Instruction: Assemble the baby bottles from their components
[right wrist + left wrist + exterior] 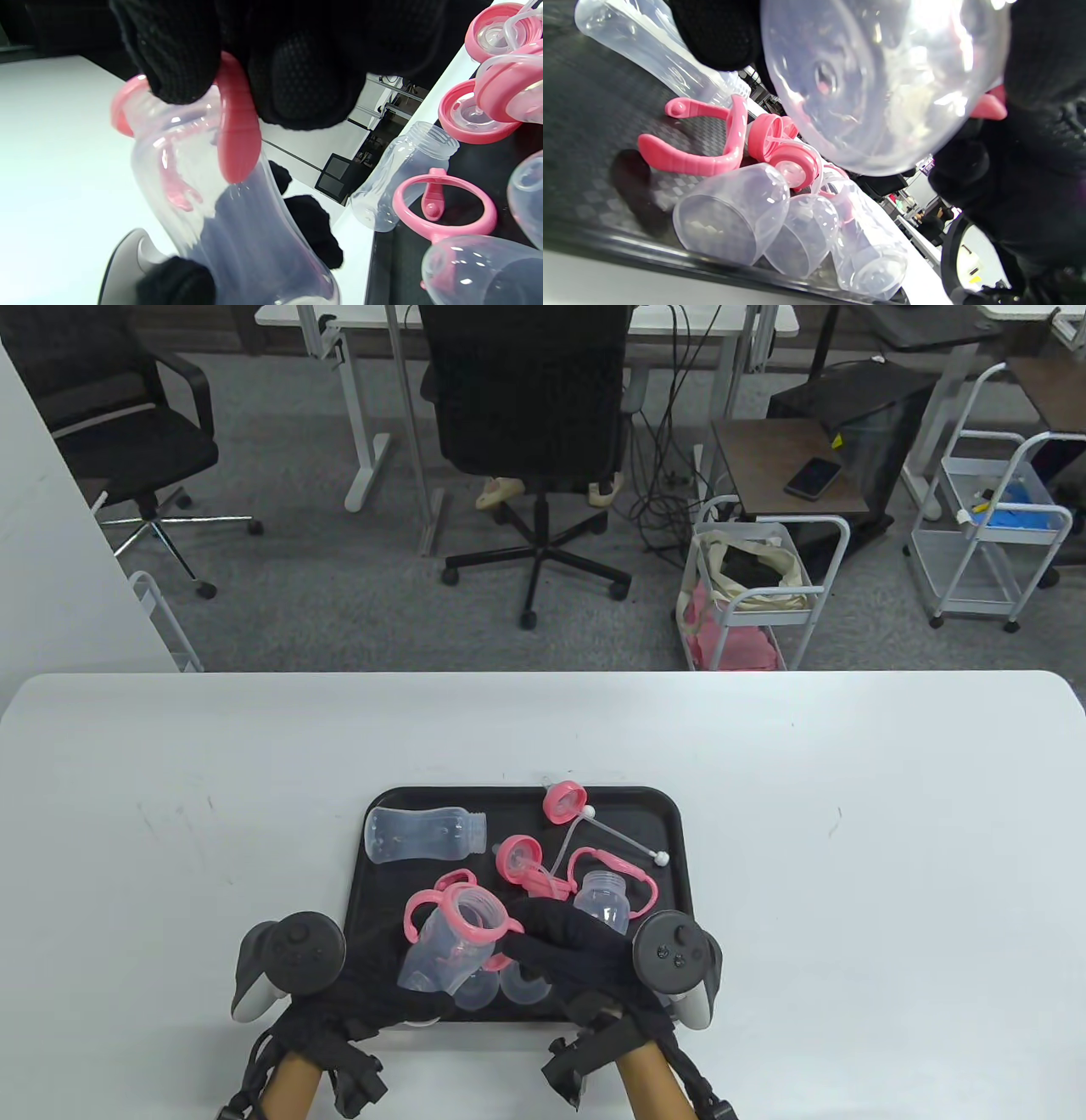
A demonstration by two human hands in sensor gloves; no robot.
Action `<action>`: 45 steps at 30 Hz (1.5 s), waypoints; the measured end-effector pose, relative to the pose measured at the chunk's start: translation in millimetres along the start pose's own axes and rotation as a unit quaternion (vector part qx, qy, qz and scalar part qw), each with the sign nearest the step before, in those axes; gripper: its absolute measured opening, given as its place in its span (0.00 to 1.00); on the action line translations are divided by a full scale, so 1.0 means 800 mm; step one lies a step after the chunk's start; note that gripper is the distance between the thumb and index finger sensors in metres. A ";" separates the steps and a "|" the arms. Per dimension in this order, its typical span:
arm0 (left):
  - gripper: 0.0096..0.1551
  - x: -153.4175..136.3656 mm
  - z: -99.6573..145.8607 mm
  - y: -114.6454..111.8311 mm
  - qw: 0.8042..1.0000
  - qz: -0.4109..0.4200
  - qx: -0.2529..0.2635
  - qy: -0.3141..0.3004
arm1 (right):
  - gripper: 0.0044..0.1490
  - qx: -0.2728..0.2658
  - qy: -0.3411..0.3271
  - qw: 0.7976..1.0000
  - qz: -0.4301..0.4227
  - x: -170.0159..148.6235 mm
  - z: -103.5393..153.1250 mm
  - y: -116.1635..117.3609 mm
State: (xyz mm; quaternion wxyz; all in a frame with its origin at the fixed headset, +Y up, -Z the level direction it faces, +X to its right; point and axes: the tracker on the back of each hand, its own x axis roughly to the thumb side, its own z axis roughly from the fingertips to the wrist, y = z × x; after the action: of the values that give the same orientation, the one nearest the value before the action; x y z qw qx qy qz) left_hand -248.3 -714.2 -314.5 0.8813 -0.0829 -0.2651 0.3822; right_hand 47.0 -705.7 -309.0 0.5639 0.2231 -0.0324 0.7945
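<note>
Over the front of the black tray, my left hand grips the lower body of a clear bottle and holds it tilted. A pink two-handled ring sits around its neck. My right hand reaches across from the right, and its fingers pinch that pink ring at the bottle's mouth. In the left wrist view the bottle's round base fills the top, with glove fingers around it.
Loose parts lie on the tray: a clear bottle on its side, a second bottle with a pink handle ring, two pink lids, a weighted straw and clear caps by the front rim. White table surrounds it.
</note>
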 end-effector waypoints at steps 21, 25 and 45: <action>0.59 -0.007 -0.001 0.000 0.997 0.072 -0.014 -0.005 | 0.43 0.039 -0.004 0.997 0.072 0.007 -0.001 -0.004; 0.60 -0.011 0.003 0.008 0.996 0.084 0.012 -0.004 | 0.46 0.001 0.007 0.999 0.035 0.003 0.004 -0.041; 0.59 -0.038 0.033 0.053 0.991 0.065 0.108 0.045 | 0.38 -0.139 0.039 0.986 0.080 0.008 0.024 -0.109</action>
State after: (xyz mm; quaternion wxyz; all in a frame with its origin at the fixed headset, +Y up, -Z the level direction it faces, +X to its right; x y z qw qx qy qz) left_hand -306.2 -708.3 -318.8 0.8695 -0.0214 -0.1769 0.4607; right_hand 130.5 -674.1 -306.4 0.5253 0.1083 -0.1387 0.8325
